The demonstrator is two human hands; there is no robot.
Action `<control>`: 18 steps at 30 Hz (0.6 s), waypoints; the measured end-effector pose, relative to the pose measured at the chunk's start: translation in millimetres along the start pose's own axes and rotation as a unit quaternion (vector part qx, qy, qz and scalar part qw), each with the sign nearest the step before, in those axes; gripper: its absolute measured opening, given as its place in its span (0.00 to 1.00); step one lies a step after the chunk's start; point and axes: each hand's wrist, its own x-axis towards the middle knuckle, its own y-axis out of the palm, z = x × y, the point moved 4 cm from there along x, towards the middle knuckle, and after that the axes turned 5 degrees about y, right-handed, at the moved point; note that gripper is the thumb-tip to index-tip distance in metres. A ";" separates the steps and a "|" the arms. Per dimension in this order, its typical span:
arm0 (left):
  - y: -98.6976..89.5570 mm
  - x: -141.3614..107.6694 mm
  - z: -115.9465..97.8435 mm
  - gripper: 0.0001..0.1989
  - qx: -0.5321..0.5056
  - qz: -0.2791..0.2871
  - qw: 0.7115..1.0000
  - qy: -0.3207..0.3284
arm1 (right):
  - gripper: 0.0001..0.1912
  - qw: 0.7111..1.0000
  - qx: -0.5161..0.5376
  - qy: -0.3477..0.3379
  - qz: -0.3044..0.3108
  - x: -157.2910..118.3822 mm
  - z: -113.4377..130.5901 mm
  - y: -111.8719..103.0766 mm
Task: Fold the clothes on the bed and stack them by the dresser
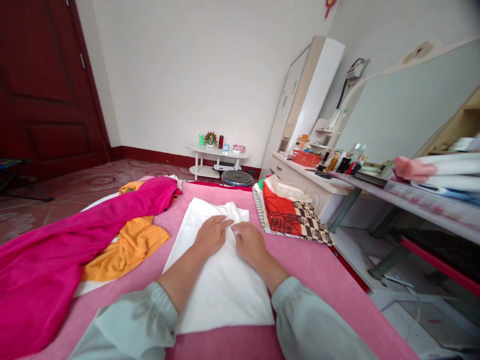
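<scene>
A white shirt [225,285] lies folded into a long panel on the pink bedspread [311,290], straight in front of me. Near its far end, around what looks like the neckline, my left hand [213,235] presses down with curled fingers pinching the cloth. Just to its right, my right hand [250,241] has its fingertips closed on the same fabric. The two hands nearly meet over a small crease. Part of the shirt is hidden beneath my hands and forearms.
Left of the shirt, a magenta garment [101,225] is heaped over an orange one [131,247]. On the right sits a stack of folded patterned clothes [288,212]. A dressing table [318,180], a desk [412,200] and a low white table [206,152] stand beyond the bed.
</scene>
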 end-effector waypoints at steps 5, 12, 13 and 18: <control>1.1 -1.0 -0.9 0.26 0.011 0.000 1.000 -0.007 | 0.17 0.990 -0.039 0.127 -0.036 40.4 -39.3 -16.6; -1.9 -0.6 -1.5 0.24 -0.013 -0.017 0.999 -0.025 | 0.15 0.999 -0.036 0.029 0.024 67.1 -43.6 7.9; -2.7 -0.5 -1.7 0.24 -0.020 -0.022 0.999 -0.028 | 0.16 0.999 -0.033 0.014 0.029 67.0 -42.4 12.5; -7.1 -0.9 -3.6 0.22 -0.042 -0.037 0.998 -0.029 | 0.18 0.999 -0.039 0.009 0.020 72.6 -45.0 24.5</control>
